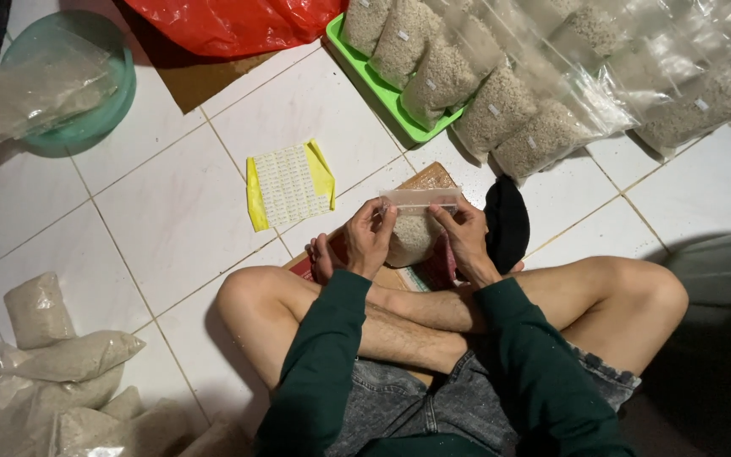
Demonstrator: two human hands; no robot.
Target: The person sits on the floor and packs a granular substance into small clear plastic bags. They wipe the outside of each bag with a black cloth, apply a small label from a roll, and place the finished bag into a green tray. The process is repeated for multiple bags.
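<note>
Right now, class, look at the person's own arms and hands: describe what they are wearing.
Both arms wear long dark green fabric sleeves ending at the wrists. The left hand and right hand are bare: no gloves, and no rings, watch or markings that I can see.

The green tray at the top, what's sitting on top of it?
On the green tray lie clear bags of pale grain, overlapping in a row that spills past its right end onto the tiles. The bags hide most of the tray's floor, so anything beneath them cannot be seen.
</note>
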